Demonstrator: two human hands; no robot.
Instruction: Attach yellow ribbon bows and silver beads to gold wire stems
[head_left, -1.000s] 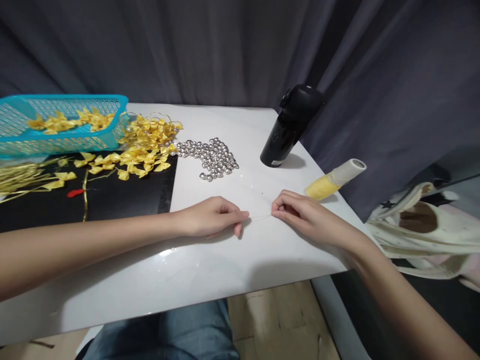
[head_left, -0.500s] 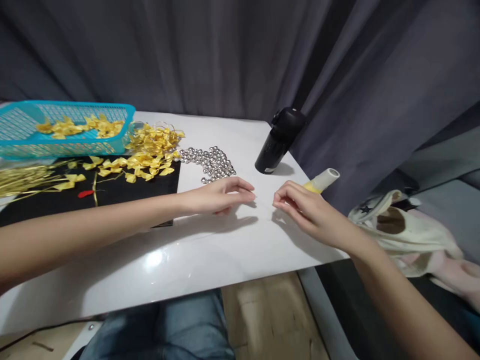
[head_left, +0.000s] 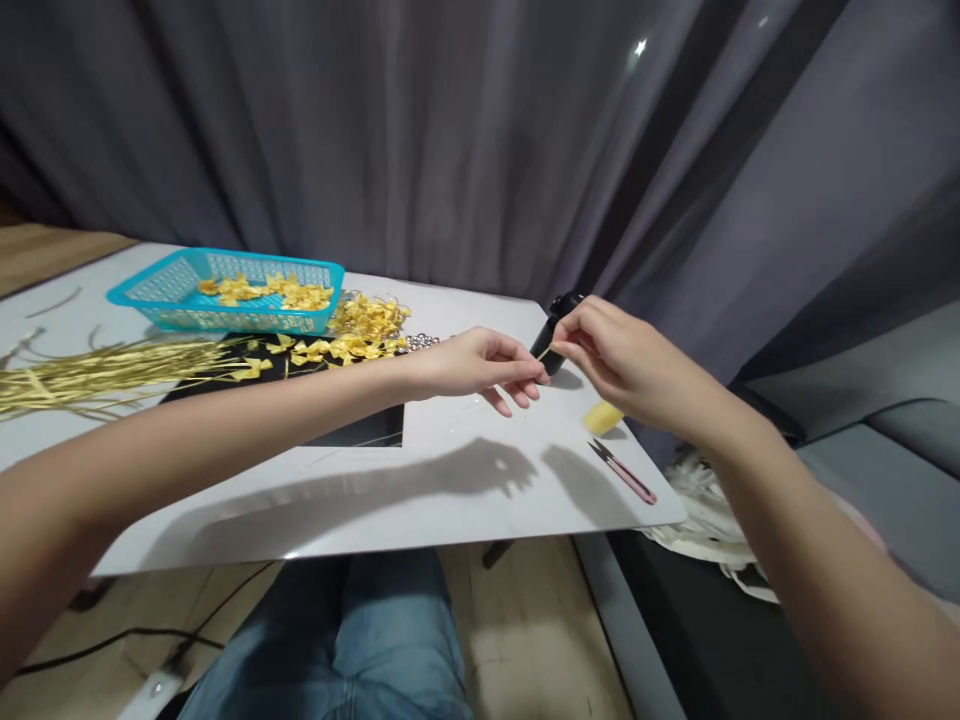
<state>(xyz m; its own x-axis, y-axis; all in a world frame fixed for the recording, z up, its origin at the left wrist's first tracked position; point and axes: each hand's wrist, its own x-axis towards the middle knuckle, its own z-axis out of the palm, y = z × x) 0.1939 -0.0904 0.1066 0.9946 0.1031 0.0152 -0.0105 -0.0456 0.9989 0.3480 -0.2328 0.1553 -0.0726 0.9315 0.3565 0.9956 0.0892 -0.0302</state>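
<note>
My left hand [head_left: 491, 365] is raised over the table's right part, thumb and index finger pinched and the other fingers loosely spread. My right hand [head_left: 604, 350] faces it, fingertips closed. A short, thin yellowish strand [head_left: 545, 353] shows between the two sets of fingertips; its full length cannot be made out. Behind the hands stands a black bottle [head_left: 546, 338], partly hidden. Below my right hand lie a yellow spool [head_left: 602, 418], partly covered, and pink-handled thread snips [head_left: 624, 472]. Silver beads [head_left: 421, 342] peek out behind my left wrist.
A blue plastic basket [head_left: 247, 318] holds yellow ribbon bows. More yellow bows [head_left: 367, 318] are heaped beside it, some on a black mat [head_left: 360, 430]. Long gold stems [head_left: 127, 370] lie at left on the white table [head_left: 450, 520]. A grey curtain [head_left: 450, 150] hangs behind.
The view has shifted, bringing the thread snips and more of the table's left side into sight. Both hands have lifted higher off the table and come together, fingertips nearly meeting.
</note>
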